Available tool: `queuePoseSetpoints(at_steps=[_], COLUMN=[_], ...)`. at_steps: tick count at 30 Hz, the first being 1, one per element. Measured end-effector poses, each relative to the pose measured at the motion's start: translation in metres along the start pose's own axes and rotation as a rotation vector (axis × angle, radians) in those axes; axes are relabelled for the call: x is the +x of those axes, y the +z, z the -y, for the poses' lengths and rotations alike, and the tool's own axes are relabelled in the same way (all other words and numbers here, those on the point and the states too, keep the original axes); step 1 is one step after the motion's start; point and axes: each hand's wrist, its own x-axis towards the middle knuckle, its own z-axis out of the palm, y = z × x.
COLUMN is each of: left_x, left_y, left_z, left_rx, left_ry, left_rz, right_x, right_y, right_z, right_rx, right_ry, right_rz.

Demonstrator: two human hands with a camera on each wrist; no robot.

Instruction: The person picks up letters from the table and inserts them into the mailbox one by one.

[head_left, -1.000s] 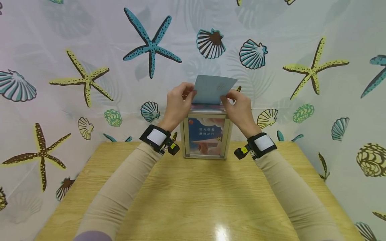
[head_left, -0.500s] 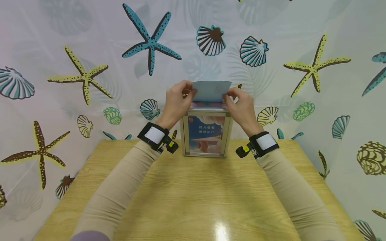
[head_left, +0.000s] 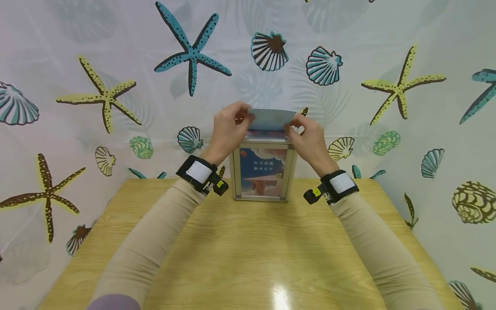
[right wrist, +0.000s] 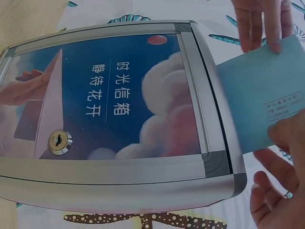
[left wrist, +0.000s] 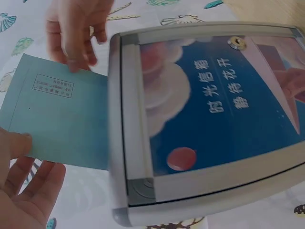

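A light blue envelope (head_left: pixel 271 120) with a small printed box on it stands upright at the top of a locked letter box (head_left: pixel 263 172). My left hand (head_left: pixel 229 131) pinches its left edge, thumb in front and fingers behind. At the right edge, my right hand (head_left: pixel 310 140) pinches it likewise. In the left wrist view, the envelope (left wrist: pixel 66 114) runs into the box's top end, where its lower part is hidden. The right wrist view shows the box's silver frame, blue and pink picture panel (right wrist: pixel 109 100) and round lock (right wrist: pixel 60 142).
The box stands at the back of a wooden table (head_left: pixel 232 249), close to a white cloth (head_left: pixel 116 34) printed with starfish and shells. Each wrist wears a black strap with a small camera (head_left: pixel 221 187).
The envelope has moved down into the top of the box, and less of it shows above. Both hands keep pinching its edges; the head view has shifted slightly.
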Motion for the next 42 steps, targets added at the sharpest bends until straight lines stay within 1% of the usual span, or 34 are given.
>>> queuePoseSetpoints(at_steps=[2, 5, 9, 11, 13, 16, 18, 20, 25, 26, 30, 33, 35, 37, 39, 40, 42], left_x=[-0.001, -0.004, -0.005, -0.004, -0.004, -0.005, -0.006, -0.007, -0.010, -0.011, -0.013, -0.014, -0.016, -0.018, -0.021, -0.022, -0.026], left_y=[0.001, 0.004, 0.004, 0.003, 0.002, 0.001, -0.001, -0.001, 0.002, 0.002, 0.002, 0.000, -0.002, -0.004, -0.005, -0.005, -0.006], left_z=[0.003, 0.007, 0.005, 0.004, 0.003, 0.004, 0.006, 0.008, 0.011, 0.011, 0.011, 0.011, 0.011, 0.012, 0.009, 0.007, 0.002], left_rx=[0.001, 0.002, -0.008, -0.015, -0.015, -0.010, -0.005, -0.008, -0.021, -0.022, -0.020, 0.016, 0.060, 0.113, 0.134, 0.143, 0.154], left_ry=[-0.022, -0.031, -0.009, 0.000, -0.005, -0.037, -0.056, -0.061, -0.066, -0.069, -0.071, -0.088, -0.118, -0.163, -0.200, -0.202, -0.186], left_rz=[0.012, 0.022, 0.002, 0.002, 0.003, 0.003, -0.007, -0.014, -0.006, -0.003, 0.010, 0.034, 0.067, 0.109, 0.146, 0.156, 0.157], right_x=[0.001, 0.001, -0.001, 0.000, 0.001, 0.005, 0.007, 0.008, 0.003, 0.002, 0.002, 0.005, 0.007, 0.006, 0.004, 0.003, -0.001], right_y=[-0.002, -0.002, 0.000, 0.000, -0.001, 0.000, 0.003, 0.005, 0.010, 0.011, 0.014, 0.016, 0.017, 0.017, 0.017, 0.017, 0.015], right_z=[0.001, -0.001, -0.003, -0.002, 0.000, 0.003, 0.004, 0.003, -0.002, -0.003, -0.004, -0.003, -0.002, -0.001, 0.000, 0.001, 0.003], right_rx=[0.012, 0.002, -0.020, -0.018, -0.010, 0.013, 0.020, 0.011, -0.033, -0.031, -0.005, -0.017, -0.039, -0.054, -0.057, -0.056, -0.040], right_ry=[-0.010, -0.017, -0.014, -0.013, -0.023, -0.071, -0.100, -0.109, -0.088, -0.098, -0.178, -0.208, -0.194, -0.171, -0.152, -0.146, -0.149], right_rz=[-0.007, -0.010, 0.000, -0.022, -0.061, -0.121, -0.140, -0.137, -0.081, -0.082, -0.117, -0.119, -0.094, -0.072, -0.072, -0.081, -0.110])
